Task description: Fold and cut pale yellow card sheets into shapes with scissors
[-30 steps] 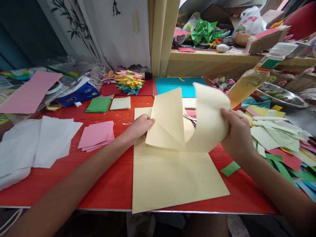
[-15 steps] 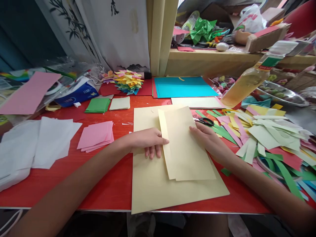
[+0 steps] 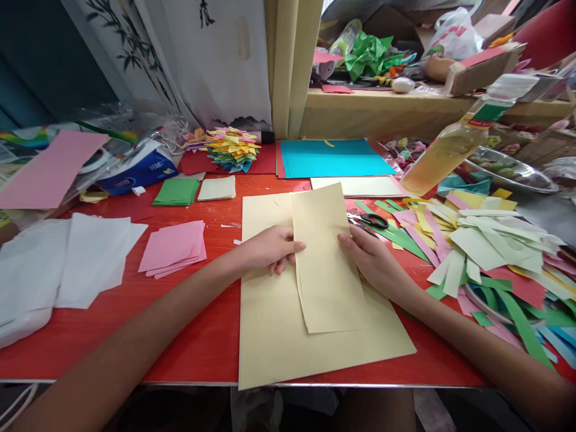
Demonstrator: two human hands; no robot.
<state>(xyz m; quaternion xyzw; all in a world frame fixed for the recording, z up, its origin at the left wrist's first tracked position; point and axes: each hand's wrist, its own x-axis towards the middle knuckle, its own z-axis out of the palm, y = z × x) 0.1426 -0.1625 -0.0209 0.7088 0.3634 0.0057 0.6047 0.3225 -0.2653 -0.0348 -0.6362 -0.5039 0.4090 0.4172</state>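
Observation:
A folded sheet of pale yellow paper (image 3: 328, 264) is held upright between my two hands, its layers nearly lined up. My left hand (image 3: 278, 247) pinches its left edge, thumb in front and fingers behind. On the opposite edge, my right hand (image 3: 362, 249) grips with the thumb in front; its other fingers are partly hidden. Beneath lies a larger pale yellow sheet (image 3: 270, 336), flat on the red table. Black-handled scissors (image 3: 374, 221) rest just beyond my right hand, their blades partly covered.
Paper strips (image 3: 499, 240) in many colours heap at the right, near a tilted bottle (image 3: 443, 153). At the left lie pink squares (image 3: 173, 247), green squares (image 3: 176, 191) and white sheets (image 3: 92, 255). Blue paper (image 3: 335, 159) and a folded-paper cluster (image 3: 231, 149) sit at the back.
The folded paper's layers were offset, with a strip showing at the left; now they nearly match and the piece looks narrower. Both hands have shifted slightly up, the right one inward.

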